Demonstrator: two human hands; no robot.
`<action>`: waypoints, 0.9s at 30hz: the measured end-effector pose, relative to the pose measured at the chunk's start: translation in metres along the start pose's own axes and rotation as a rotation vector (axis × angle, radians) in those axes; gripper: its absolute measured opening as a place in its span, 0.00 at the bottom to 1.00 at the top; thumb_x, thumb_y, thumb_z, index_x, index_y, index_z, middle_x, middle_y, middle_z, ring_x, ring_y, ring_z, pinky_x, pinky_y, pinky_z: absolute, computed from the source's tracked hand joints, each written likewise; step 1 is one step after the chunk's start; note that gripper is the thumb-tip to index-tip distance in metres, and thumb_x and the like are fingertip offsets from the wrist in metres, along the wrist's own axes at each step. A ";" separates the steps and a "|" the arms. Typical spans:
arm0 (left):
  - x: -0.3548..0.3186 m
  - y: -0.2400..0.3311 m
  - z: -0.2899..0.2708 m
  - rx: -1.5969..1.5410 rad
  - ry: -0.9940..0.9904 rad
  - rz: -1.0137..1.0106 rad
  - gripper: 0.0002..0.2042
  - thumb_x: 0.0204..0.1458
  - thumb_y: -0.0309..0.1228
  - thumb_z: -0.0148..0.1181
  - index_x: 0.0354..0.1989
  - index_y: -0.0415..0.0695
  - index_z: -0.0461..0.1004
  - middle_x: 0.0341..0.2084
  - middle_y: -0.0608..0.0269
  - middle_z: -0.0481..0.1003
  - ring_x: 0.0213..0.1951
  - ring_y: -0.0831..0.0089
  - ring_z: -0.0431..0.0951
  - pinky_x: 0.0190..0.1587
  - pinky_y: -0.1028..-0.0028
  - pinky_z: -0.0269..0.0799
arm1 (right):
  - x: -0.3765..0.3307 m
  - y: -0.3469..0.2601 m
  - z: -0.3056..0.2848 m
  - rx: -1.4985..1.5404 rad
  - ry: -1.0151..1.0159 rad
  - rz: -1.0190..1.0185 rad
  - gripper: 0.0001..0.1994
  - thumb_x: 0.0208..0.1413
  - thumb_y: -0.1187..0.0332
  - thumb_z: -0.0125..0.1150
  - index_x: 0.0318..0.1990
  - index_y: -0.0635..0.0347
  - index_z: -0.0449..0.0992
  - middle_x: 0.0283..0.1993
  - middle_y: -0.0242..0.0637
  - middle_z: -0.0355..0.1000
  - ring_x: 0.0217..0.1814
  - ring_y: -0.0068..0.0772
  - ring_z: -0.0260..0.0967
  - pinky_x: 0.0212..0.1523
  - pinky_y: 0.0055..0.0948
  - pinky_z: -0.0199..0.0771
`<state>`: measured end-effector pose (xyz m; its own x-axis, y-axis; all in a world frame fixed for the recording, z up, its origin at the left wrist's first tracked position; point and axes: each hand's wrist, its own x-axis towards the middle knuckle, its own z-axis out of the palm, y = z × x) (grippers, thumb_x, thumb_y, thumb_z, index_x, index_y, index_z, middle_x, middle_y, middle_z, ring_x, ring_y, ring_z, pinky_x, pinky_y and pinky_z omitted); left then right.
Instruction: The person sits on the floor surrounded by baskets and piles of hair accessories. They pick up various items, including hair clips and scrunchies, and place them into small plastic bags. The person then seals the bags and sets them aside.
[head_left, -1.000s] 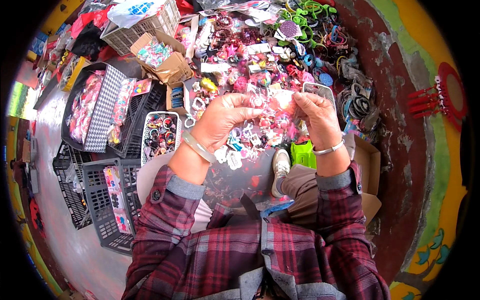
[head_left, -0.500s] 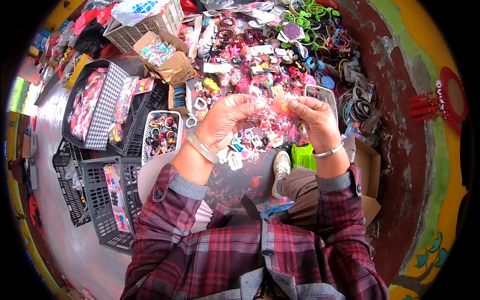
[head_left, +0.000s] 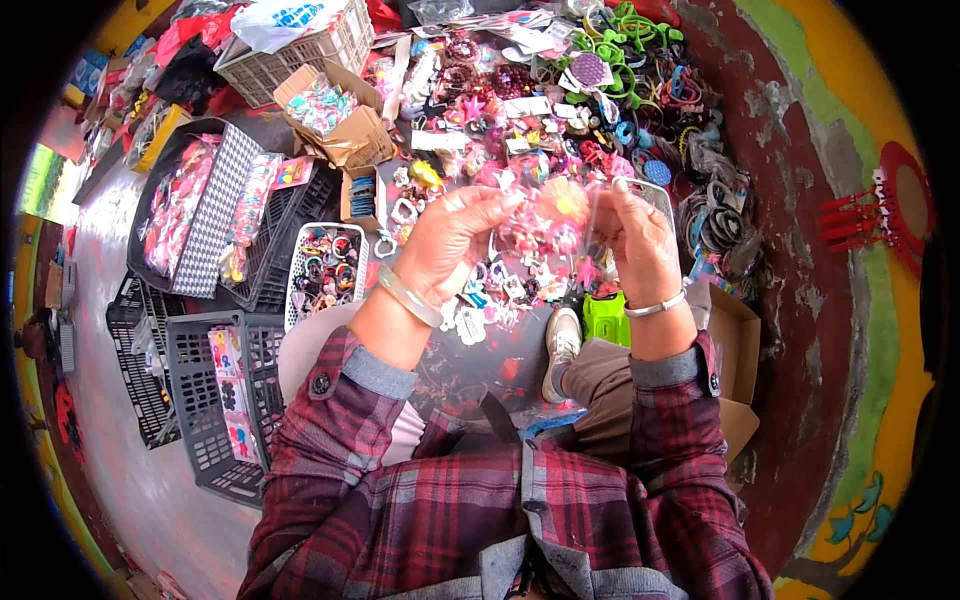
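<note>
A clear plastic bag with a peach-orange flower-like ornament in or behind it is stretched between my hands. My left hand pinches the bag's left side, thumb against fingers. On the other side, my right hand grips the bag's right edge between thumb and fingertips. The bag is see-through, so its exact outline is hard to make out. Below it spreads a pile of colourful hair accessories, with pink pieces and white tags.
Left of the pile stand a white basket of hair ties, a cardboard box of small packets and dark plastic crates. Green headbands lie at the far right. A bright green container sits beside my shoe.
My right hand has drawn slightly away from the ornament, and its fingers are more upright. The bag now spreads wider between my hands. My left hand has hardly moved.
</note>
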<state>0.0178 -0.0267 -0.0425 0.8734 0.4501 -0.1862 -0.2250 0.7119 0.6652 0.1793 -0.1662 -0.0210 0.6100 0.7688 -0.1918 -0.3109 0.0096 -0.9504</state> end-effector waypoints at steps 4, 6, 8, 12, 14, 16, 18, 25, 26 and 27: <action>0.002 0.012 -0.001 -0.148 0.056 0.064 0.09 0.51 0.27 0.53 0.39 0.36 0.70 0.33 0.58 0.74 0.33 0.71 0.76 0.35 0.73 0.74 | 0.006 -0.006 -0.011 0.162 0.042 -0.033 0.20 0.58 0.54 0.43 0.35 0.66 0.72 0.20 0.32 0.68 0.25 0.24 0.66 0.32 0.23 0.65; -0.002 0.019 0.001 -0.175 0.107 0.105 0.09 0.51 0.26 0.52 0.39 0.36 0.70 0.34 0.58 0.74 0.33 0.71 0.76 0.36 0.73 0.74 | 0.014 -0.003 -0.018 0.373 -0.015 0.000 0.20 0.58 0.55 0.44 0.34 0.65 0.72 0.15 0.29 0.60 0.19 0.23 0.59 0.28 0.24 0.62; -0.008 0.022 -0.007 -0.185 0.103 0.131 0.10 0.51 0.29 0.52 0.40 0.37 0.70 0.33 0.58 0.75 0.32 0.73 0.76 0.35 0.73 0.75 | 0.018 -0.001 -0.014 0.496 -0.097 0.024 0.19 0.58 0.55 0.45 0.34 0.65 0.72 0.13 0.26 0.54 0.17 0.22 0.53 0.25 0.24 0.59; -0.017 0.027 -0.022 -0.263 0.078 0.183 0.07 0.50 0.27 0.55 0.34 0.37 0.72 0.29 0.61 0.75 0.28 0.74 0.75 0.32 0.74 0.72 | 0.027 0.004 0.000 0.358 -0.161 0.077 0.11 0.53 0.67 0.54 0.38 0.68 0.71 0.19 0.27 0.63 0.19 0.22 0.60 0.25 0.21 0.62; -0.024 0.032 -0.029 -0.254 0.126 0.274 0.08 0.49 0.30 0.57 0.34 0.39 0.73 0.27 0.63 0.74 0.26 0.76 0.74 0.31 0.73 0.72 | 0.017 0.001 0.025 0.000 -0.137 0.068 0.20 0.46 0.78 0.50 0.49 0.73 0.63 0.38 0.42 0.71 0.35 0.28 0.70 0.34 0.22 0.69; -0.054 0.059 -0.015 -0.236 0.124 0.299 0.08 0.49 0.30 0.57 0.35 0.40 0.72 0.28 0.63 0.75 0.27 0.75 0.75 0.32 0.76 0.73 | 0.021 0.013 0.029 -0.207 -0.254 0.031 0.26 0.43 0.80 0.51 0.55 0.68 0.61 0.40 0.40 0.70 0.37 0.25 0.69 0.37 0.21 0.68; -0.077 0.077 -0.026 -0.264 0.168 0.377 0.12 0.52 0.31 0.52 0.41 0.37 0.70 0.32 0.62 0.75 0.33 0.76 0.75 0.35 0.76 0.72 | 0.028 0.040 0.038 -0.240 -0.383 -0.130 0.24 0.44 0.78 0.56 0.53 0.63 0.63 0.38 0.32 0.72 0.38 0.21 0.67 0.37 0.19 0.66; -0.139 0.120 -0.142 -0.137 0.498 0.635 0.10 0.50 0.30 0.55 0.38 0.37 0.71 0.32 0.60 0.73 0.31 0.76 0.74 0.32 0.77 0.71 | 0.030 0.053 0.073 -0.679 -0.529 0.070 0.12 0.51 0.74 0.54 0.44 0.68 0.72 0.36 0.33 0.72 0.37 0.19 0.67 0.37 0.18 0.66; -0.143 0.123 -0.169 -0.123 0.635 0.660 0.10 0.51 0.29 0.54 0.39 0.36 0.71 0.33 0.60 0.73 0.33 0.75 0.73 0.34 0.76 0.72 | 0.032 0.056 0.074 -0.742 -0.541 0.059 0.12 0.50 0.74 0.54 0.43 0.67 0.73 0.35 0.32 0.73 0.36 0.19 0.67 0.37 0.18 0.66; -0.152 0.130 -0.188 -0.140 0.736 0.684 0.09 0.51 0.29 0.54 0.36 0.37 0.71 0.33 0.59 0.73 0.35 0.73 0.74 0.37 0.73 0.71 | 0.038 0.063 0.075 -0.795 -0.547 0.035 0.11 0.50 0.73 0.54 0.41 0.68 0.74 0.33 0.33 0.73 0.35 0.19 0.67 0.36 0.19 0.66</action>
<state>-0.2250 0.0985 -0.0639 0.0660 0.9715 -0.2278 -0.6669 0.2128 0.7141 0.1280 -0.0885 -0.0693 0.1237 0.9538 -0.2737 0.3845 -0.3004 -0.8729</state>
